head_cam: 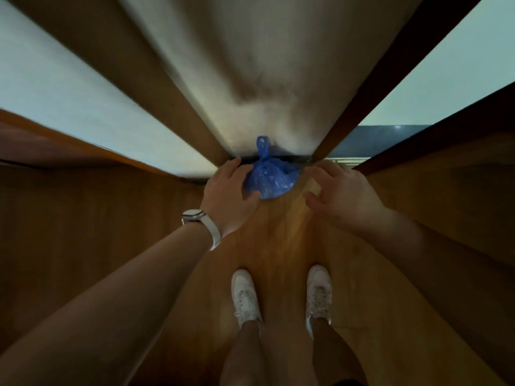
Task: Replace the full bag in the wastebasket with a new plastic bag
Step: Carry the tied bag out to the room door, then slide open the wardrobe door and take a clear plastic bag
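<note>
- Both hands are out in front and low: the left hand (228, 190), with a white wristwatch (195, 214) on that arm, lies against the left flank of the tied blue bag (269, 179), fingers spread and curved round it, thumb near its lower edge. It cups rather than pinches; the knot is not gripped.
- The right hand (342, 193) is open too, fingers splayed, just beside the bag's right side but apart from it, with bare floor showing between. It looks ready to close in from the opposite side, or is simply free.
- The bag itself sits on the wooden floor (278, 232), bulging, its neck knotted with a loop of handle (263, 144) standing up. Tied shut, so nothing spills; that reads as the full bag already out of its basket.
- It rests right at the foot of a pale door or panel (250, 65), touching or nearly touching the dark sill there. Likely parked by the doorway for carrying out, though that's my guess.
- Dark wood frames (181, 93) flank the panel on both sides; pale walls beyond.
- White sneakers (246, 293) stand well behind the bag, the person bending forward over it.
- No wastebasket and no fresh bag in view, so the relining half looks not yet done.
- Edges are blurred; finer contact at the fingertips can't be settled.
</note>
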The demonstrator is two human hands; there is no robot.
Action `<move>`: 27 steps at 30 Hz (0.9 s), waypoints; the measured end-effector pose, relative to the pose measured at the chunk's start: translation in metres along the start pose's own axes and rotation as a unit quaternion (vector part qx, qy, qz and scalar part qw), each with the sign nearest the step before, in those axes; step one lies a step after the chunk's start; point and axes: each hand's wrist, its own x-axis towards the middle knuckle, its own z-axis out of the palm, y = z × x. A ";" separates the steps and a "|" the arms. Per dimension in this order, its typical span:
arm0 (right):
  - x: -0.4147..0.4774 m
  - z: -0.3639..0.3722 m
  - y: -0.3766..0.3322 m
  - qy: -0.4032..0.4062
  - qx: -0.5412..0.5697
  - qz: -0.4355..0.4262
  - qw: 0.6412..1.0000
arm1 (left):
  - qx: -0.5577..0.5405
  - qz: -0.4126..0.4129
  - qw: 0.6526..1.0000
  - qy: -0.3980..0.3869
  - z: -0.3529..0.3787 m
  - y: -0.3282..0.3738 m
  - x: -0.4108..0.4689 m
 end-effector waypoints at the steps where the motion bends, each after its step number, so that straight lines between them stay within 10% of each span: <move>1: -0.006 -0.017 -0.008 0.007 -0.007 0.003 1.000 | 0.021 0.015 1.000 0.008 -0.014 0.009 -0.010; 27: -0.318 -0.302 -0.162 0.105 -0.148 0.243 0.953 | 0.137 0.394 0.907 0.057 -0.234 0.243 -0.234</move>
